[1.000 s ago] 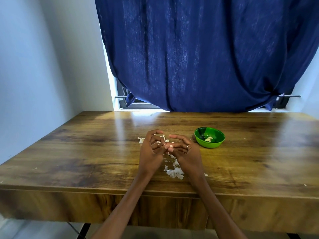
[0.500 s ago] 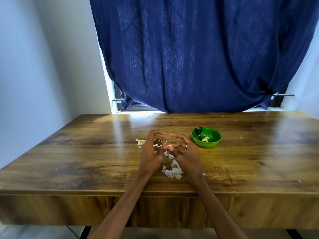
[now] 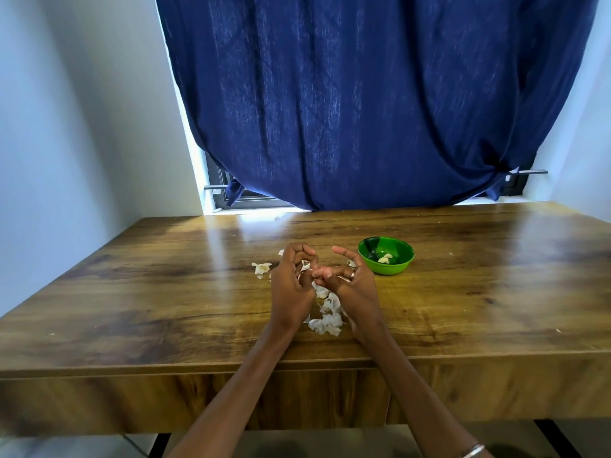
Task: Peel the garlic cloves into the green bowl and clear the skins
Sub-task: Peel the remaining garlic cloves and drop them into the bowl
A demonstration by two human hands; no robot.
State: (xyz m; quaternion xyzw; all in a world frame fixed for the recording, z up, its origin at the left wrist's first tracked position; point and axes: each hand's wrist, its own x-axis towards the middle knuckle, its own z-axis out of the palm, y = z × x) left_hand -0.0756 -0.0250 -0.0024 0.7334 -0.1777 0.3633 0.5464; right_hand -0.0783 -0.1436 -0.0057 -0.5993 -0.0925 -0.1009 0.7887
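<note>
The table (image 3: pixel 463 309) has wide bare wood on both sides and toward the curtain (image 3: pixel 363 110); its near edge runs under both forearms. The green bowl (image 3: pixel 401 265), just right of the hands, holds at least 2 peeled cloves (image 3: pixel 385 258), so peeling appears partly done. The skins (image 3: pixel 325 320) lie uncleared between the wrists, with 1 scrap (image 3: pixel 262 268) farther left. Left hand (image 3: pixel 292 285) grip: curled, pinching a garlic piece (image 3: pixel 305 266). Right hand (image 3: pixel 350 285) grip: fingertips meet it, index raised.

Left hand (image 3: pixel 291 282), right hand (image 3: pixel 350 282) pinch garlic clove (image 3: pixel 305 266) over skins (image 3: pixel 327 320); green bowl (image 3: pixel 390 267) right.
</note>
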